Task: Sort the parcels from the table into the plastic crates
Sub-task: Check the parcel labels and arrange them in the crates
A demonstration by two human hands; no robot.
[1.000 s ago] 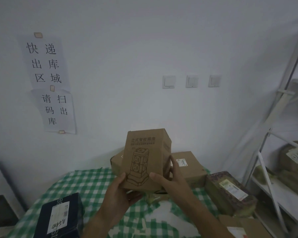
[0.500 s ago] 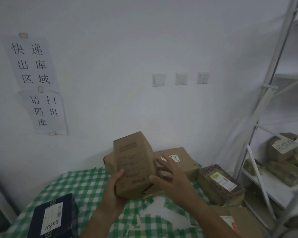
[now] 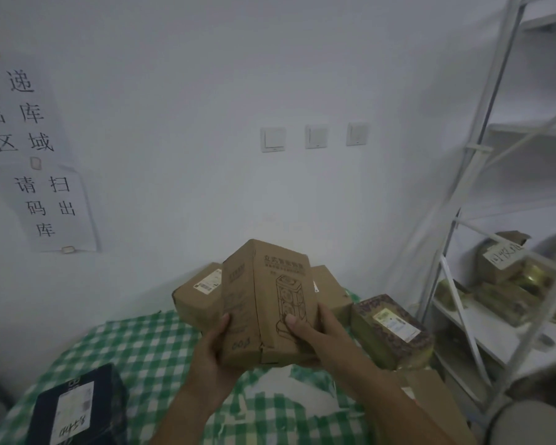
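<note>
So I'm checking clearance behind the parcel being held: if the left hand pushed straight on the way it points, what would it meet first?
Probably the brown parcel on the table, just beyond the held carton that the left hand grips. Depth is unclear from this single view, so the gap between them can't be judged.

Body check from my end: only two forearms and hands in frame. Left hand (image 3: 211, 354) and right hand (image 3: 315, 332) both bare, no gloves. No rings on the fingers I can see, no watch or band at either wrist. No sleeves on the visible stretch of either forearm; both run bare to the bottom edge. Nails short on the right thumb (image 3: 291, 320). Lighting dim and footage soft, so finer marks can't be made out.
</note>
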